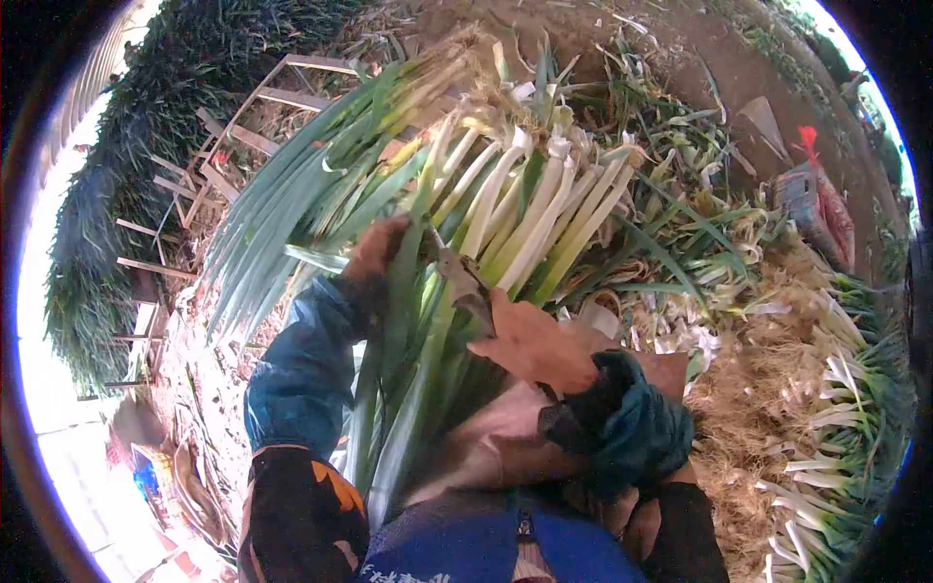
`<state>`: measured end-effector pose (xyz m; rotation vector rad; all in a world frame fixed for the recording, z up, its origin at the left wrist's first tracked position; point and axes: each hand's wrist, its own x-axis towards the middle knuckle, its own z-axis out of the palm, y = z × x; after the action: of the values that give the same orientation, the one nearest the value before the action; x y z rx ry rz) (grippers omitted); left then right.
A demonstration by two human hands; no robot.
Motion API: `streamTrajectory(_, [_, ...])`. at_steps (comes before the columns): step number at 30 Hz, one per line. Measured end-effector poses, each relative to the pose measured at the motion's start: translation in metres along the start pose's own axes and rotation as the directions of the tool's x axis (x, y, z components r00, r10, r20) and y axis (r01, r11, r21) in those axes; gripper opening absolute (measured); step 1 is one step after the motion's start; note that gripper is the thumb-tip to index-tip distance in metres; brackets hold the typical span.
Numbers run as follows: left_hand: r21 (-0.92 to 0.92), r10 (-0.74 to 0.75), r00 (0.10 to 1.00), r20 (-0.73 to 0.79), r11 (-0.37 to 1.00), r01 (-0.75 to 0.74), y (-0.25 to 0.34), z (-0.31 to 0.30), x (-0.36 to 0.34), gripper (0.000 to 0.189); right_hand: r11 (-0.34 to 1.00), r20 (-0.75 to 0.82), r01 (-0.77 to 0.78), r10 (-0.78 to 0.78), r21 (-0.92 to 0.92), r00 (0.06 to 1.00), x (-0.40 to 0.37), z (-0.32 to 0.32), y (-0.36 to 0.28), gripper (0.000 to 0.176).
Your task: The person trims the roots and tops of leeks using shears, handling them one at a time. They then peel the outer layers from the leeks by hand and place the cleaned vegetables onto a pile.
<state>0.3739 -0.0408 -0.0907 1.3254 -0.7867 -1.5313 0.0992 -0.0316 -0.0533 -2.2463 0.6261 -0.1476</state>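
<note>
A bundle of leeks [515,209] lies across my lap, white stems and roots pointing away and long green leaves running back toward my body. My left hand [377,248] is closed at the left side of the bundle, around leek leaves that partly hide its fingers. To the right, my right hand [539,340] reaches over the leaves, its fingers closed on a flat grey-brown blade-like piece [465,284]. That piece lies against the stems; whether it is a knife cannot be made out. Beyond my left hand rests another pile of leeks [311,175] with spread green leaves.
Trimmed leaves and scraps [671,146] litter the ground ahead. Rooted leeks [826,418] line the right side. A red-and-blue bag [818,209] stands at far right. A wooden frame [228,160] and a large heap of green leaves [107,214] are at left.
</note>
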Motion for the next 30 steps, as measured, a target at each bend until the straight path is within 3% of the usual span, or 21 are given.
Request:
streamTrajectory(2, [-0.073,-0.021,0.999,0.047,0.997,0.024,0.004,0.004,0.001,0.028,0.995,-0.047,-0.101,0.102,0.014,0.994,0.004,0.005,0.006,0.058])
streamTrajectory(4, [0.252,0.076,0.995,0.066,0.963,-0.090,-0.029,-0.038,0.040,0.034,0.943,-0.075,-0.326,0.331,0.070,0.941,0.009,-0.008,-0.010,0.054])
streamTrajectory(6, [0.500,0.151,0.988,0.015,0.855,-0.138,-0.016,-0.031,0.041,0.044,0.945,-0.062,-0.308,0.316,0.112,0.947,0.007,-0.018,-0.019,0.051])
streamTrajectory(8, [0.675,0.229,0.967,-0.111,0.732,-0.096,0.011,-0.009,0.034,0.054,0.953,-0.069,-0.272,0.283,0.136,0.957,0.008,-0.019,-0.019,0.048])
streamTrajectory(11, [0.927,0.393,0.904,-0.167,0.374,0.008,0.004,-0.006,0.049,0.061,0.959,-0.076,-0.234,0.249,0.159,0.966,0.011,-0.011,-0.015,0.047])
streamTrajectory(12, [0.965,0.433,0.887,-0.160,0.258,0.048,0.014,0.007,0.046,0.062,0.954,-0.058,-0.248,0.261,0.169,0.963,0.012,-0.012,-0.015,0.047])
streamTrajectory(13, [0.956,0.353,0.903,-0.244,0.243,0.163,0.025,0.019,0.043,0.060,0.948,-0.040,-0.262,0.273,0.180,0.961,0.014,-0.013,-0.014,0.047])
streamTrajectory(16, [0.968,0.388,0.891,-0.237,0.167,0.185,0.032,0.033,0.037,0.058,0.895,-0.069,-0.418,0.433,0.157,0.899,0.026,-0.017,-0.016,0.045])
streamTrajectory(19, [0.985,0.396,0.902,-0.172,0.050,0.166,0.033,0.037,0.036,0.045,0.958,-0.182,-0.169,0.213,0.231,0.960,0.018,-0.018,-0.013,0.043])
streamTrajectory(20, [0.989,0.398,0.907,-0.138,0.009,0.147,0.032,0.038,0.032,0.043,0.942,-0.168,-0.250,0.290,0.225,0.942,0.019,-0.021,-0.013,0.043])
streamTrajectory(22, [0.993,0.379,0.918,-0.119,0.043,0.111,0.037,0.053,0.013,0.039,0.889,-0.139,-0.406,0.439,0.214,0.888,0.022,-0.027,-0.012,0.042])
streamTrajectory(24, [0.999,0.421,0.906,-0.046,0.033,0.035,0.021,0.058,-0.003,0.041,0.900,-0.210,-0.378,0.421,0.216,0.882,0.021,-0.030,0.001,0.043])
streamTrajectory(27, [0.976,0.380,0.922,-0.072,0.217,-0.014,-0.001,0.078,-0.017,0.046,0.911,-0.262,-0.355,0.402,0.209,0.877,0.012,-0.026,0.017,0.045])
streamTrajectory(30, [0.930,0.531,0.847,-0.015,0.318,-0.183,-0.031,0.074,-0.006,0.048,0.913,-0.267,-0.399,0.407,0.086,0.874,0.003,-0.031,0.027,0.048])
